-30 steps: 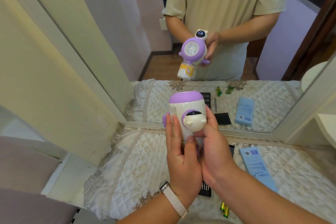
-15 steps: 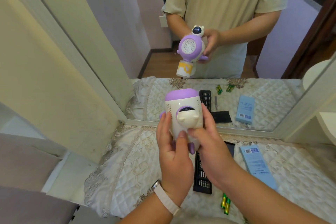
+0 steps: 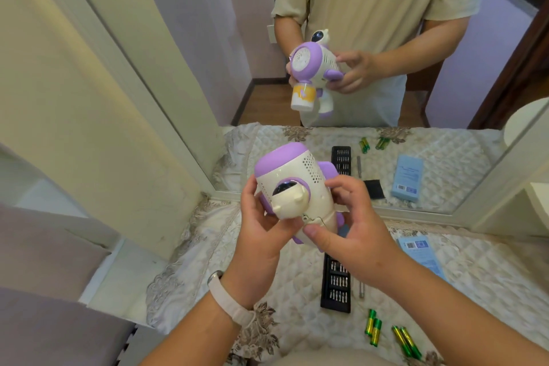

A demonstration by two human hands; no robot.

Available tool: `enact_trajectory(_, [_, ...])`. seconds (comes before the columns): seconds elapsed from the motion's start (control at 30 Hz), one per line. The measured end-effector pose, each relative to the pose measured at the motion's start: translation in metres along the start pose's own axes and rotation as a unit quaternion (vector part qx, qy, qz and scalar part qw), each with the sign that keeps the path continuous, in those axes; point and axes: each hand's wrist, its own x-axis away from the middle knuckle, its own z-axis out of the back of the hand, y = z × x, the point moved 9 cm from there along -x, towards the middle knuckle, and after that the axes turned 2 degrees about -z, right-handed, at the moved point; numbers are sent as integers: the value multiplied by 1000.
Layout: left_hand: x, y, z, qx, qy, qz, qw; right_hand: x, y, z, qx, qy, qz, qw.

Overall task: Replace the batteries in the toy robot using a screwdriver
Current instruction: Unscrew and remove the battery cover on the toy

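Observation:
I hold a cream and purple toy robot (image 3: pixel 292 178) in the air above the quilted table, tilted with its purple front pointing up and left. My left hand (image 3: pixel 261 229) grips its left side and underside. My right hand (image 3: pixel 347 226) grips its right side, thumb on the cream rear part. A black tray of screwdriver bits (image 3: pixel 335 285) lies below the toy, with a slim metal screwdriver handle (image 3: pixel 361 290) beside it. Two pairs of green and yellow batteries (image 3: pixel 373 330) (image 3: pixel 406 342) lie near the table's front edge.
A large mirror (image 3: pixel 386 38) stands right behind the table and repeats the toy, hands and tools. A light blue box (image 3: pixel 421 255) lies at the right on the quilted cover (image 3: pixel 208 261). A cream wall panel closes off the left side.
The toy has been turned clockwise and tilted, its purple front now up-left and its side grille visible. Both hands have shifted round it and spread apart.

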Motion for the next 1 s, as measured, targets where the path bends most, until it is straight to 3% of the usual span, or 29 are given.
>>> enact_trajectory(0.4, [-6,-3,53,19,35,60,997,-8,-7,-39,106,-77,-8,991])
enact_trajectory(0.53, [-14,8,58,34,48,44,997,-8,-18,-44,215,-17,27,976])
enact_trajectory(0.67, [-21,8,58,43,52,45,997,0,-40,-48,326,85,129,933])
enact_trajectory(0.77, [-24,8,58,50,41,45,997,7,-44,-58,353,102,157,917])
enact_trajectory(1.0, [-28,8,68,39,9,50,998,7,-41,-72,344,114,140,921])
